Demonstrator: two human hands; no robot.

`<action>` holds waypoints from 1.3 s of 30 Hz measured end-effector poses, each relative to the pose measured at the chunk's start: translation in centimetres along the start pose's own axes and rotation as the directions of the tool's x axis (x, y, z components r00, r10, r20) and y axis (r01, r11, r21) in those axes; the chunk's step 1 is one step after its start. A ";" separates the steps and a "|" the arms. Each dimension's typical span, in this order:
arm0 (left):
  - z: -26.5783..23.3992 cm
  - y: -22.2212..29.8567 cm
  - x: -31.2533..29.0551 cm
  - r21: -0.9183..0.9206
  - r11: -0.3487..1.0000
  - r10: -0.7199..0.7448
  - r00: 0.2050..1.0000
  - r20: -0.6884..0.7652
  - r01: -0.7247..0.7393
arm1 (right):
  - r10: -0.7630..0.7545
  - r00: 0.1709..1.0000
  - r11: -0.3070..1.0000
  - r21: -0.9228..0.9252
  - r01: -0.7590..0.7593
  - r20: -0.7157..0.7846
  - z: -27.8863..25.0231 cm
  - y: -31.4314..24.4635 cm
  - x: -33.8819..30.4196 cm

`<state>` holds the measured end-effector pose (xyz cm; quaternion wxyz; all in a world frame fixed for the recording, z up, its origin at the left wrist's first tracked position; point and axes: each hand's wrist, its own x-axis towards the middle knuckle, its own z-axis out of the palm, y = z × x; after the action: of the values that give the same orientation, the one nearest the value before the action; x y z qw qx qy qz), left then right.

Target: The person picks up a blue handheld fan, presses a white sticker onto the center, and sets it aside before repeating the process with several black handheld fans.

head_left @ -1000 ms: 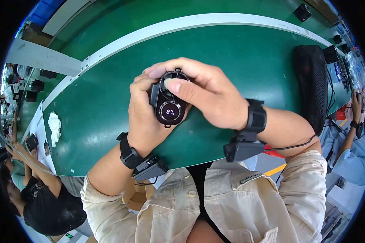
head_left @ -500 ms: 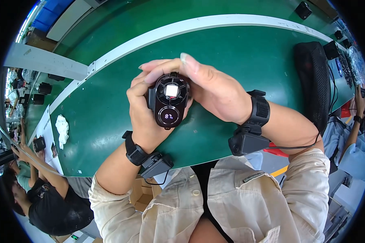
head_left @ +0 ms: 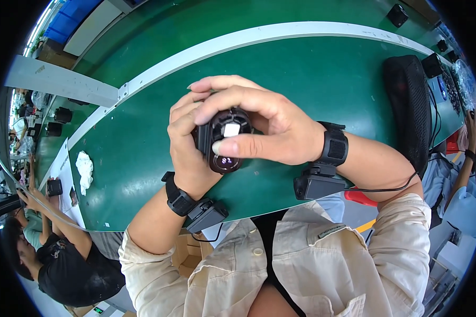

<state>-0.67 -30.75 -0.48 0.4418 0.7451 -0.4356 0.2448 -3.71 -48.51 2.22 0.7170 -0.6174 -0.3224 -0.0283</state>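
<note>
The small black camera-like device [head_left: 225, 140] sits clasped in both hands above the green table [head_left: 328, 68], near the person's chest. The left hand [head_left: 188, 150] cups it from nine o'clock; the right hand [head_left: 262, 127] closes over it from three o'clock, thumb lying just above the lens. I'd worry that thumb could smear the glass, or a loosened grip drop it.

A long green work table [head_left: 322, 68] with a white edging strip [head_left: 259, 39] is seen curving across the frame. A crumpled white cloth [head_left: 84, 169] is laid at centre left, a black mesh pad [head_left: 407, 105] at upper right. A seated co-worker in black [head_left: 63, 264] is pictured at lower left.
</note>
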 end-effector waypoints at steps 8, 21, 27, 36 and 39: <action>-0.2 -0.5 -0.1 -0.022 0.992 0.119 0.990 -0.081 -0.121 | -0.248 0.952 0.909 -0.296 0.292 0.179 -0.4 -1.1 0.4; -0.5 -1.2 0.4 -0.430 0.893 0.179 0.981 0.068 -0.133 | -0.409 0.866 0.722 -0.478 0.500 0.288 -0.9 -1.2 0.8; -0.1 -0.3 1.4 -0.420 0.889 0.165 0.983 -0.075 -0.182 | -0.391 0.887 0.763 -0.452 0.462 0.247 -0.5 -1.6 0.5; -0.5 -0.9 1.0 -0.362 0.917 0.195 0.980 0.048 -0.165 | -0.402 0.884 0.739 -0.485 0.467 0.239 -0.4 -1.5 0.2; -0.2 -0.4 1.4 -0.351 0.921 0.176 0.984 -0.005 -0.167 | -0.414 0.871 0.723 -0.485 0.492 0.265 -0.4 -1.5 0.1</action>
<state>0.41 -31.06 0.49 0.5381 0.6169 -0.5416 0.1913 -4.07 -49.21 3.57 0.4616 -0.6954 -0.4912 -0.2492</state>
